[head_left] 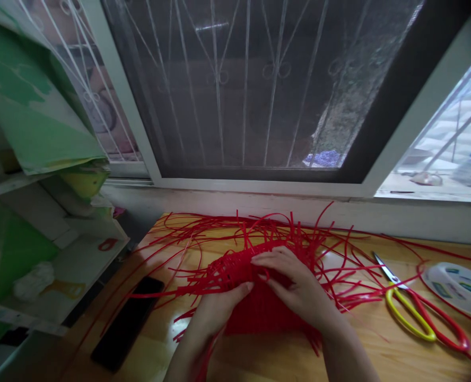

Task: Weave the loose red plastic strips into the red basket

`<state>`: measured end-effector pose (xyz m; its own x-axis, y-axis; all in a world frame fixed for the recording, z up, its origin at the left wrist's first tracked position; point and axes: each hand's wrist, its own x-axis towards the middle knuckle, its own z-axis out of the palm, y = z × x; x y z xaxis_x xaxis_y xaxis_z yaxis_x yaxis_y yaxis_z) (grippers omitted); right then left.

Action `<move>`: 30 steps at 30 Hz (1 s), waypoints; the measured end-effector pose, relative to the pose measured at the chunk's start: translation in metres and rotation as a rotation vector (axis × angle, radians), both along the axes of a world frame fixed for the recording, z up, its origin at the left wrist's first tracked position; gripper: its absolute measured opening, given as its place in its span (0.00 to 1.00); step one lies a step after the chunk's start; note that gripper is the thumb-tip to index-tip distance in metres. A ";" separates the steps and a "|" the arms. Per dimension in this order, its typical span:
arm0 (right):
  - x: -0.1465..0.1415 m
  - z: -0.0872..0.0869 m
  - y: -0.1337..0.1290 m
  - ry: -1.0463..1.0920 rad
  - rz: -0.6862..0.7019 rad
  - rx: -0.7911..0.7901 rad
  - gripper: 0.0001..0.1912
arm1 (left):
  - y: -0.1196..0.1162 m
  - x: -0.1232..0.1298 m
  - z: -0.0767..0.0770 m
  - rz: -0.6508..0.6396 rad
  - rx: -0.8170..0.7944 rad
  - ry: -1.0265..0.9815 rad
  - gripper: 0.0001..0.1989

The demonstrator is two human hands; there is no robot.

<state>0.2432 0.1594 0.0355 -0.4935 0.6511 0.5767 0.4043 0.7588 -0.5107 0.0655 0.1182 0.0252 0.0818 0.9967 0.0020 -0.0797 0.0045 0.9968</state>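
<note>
A red woven piece (267, 313) made of flat plastic-looking strips lies in front of me, with long loose ends sticking out on all sides. My left hand (221, 307) is closed on its left part; the thumb presses on top and the other fingers are hidden by the weave. Over the upper middle, my right hand (293, 273) has its fingers bent against the weave. A small loop of red strip (267, 275) shows between its thumb and fingers, which look closed on it.
Scissors (412, 307) with yellow and red handles lie at right, beside a clear plastic roll (458, 286). A black phone (126, 323) is on the wooden table (251, 361) at left. Loose red strips (219, 223) spread along the back, below the window. White shelves (88, 260) stand at left.
</note>
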 end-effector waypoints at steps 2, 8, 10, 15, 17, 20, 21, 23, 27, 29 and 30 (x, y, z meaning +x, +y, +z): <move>0.003 0.003 -0.001 0.051 0.035 -0.017 0.11 | 0.000 0.000 0.002 -0.014 -0.009 -0.003 0.20; -0.005 -0.002 0.004 -0.046 -0.030 0.140 0.11 | -0.002 -0.001 0.007 -0.043 -0.013 0.004 0.20; -0.004 -0.002 0.003 -0.078 -0.068 0.133 0.12 | -0.003 -0.002 0.009 -0.041 -0.047 0.020 0.20; 0.015 0.016 -0.019 -0.138 -0.291 0.068 0.17 | -0.007 -0.005 0.005 -0.010 -0.211 0.124 0.20; 0.018 0.025 -0.027 -0.101 -0.400 0.142 0.15 | -0.008 -0.008 0.001 -0.025 -0.205 0.157 0.20; 0.010 0.034 -0.026 -0.103 -0.406 0.202 0.12 | -0.010 -0.012 0.002 -0.070 -0.129 0.270 0.19; 0.004 0.036 -0.022 -0.133 -0.389 0.179 0.11 | -0.010 -0.013 0.005 -0.093 -0.112 0.333 0.18; -0.006 0.039 -0.011 -0.206 -0.374 0.086 0.09 | -0.012 -0.014 0.016 -0.138 -0.085 0.444 0.17; -0.019 0.044 0.012 -0.150 -0.172 -0.211 0.05 | -0.017 -0.012 0.037 -0.149 -0.006 0.494 0.15; -0.021 0.044 0.020 -0.042 -0.143 -0.236 0.06 | -0.019 -0.011 0.041 -0.150 -0.012 0.448 0.14; -0.022 0.043 0.024 0.024 -0.174 -0.219 0.06 | -0.019 -0.011 0.040 -0.149 -0.030 0.432 0.13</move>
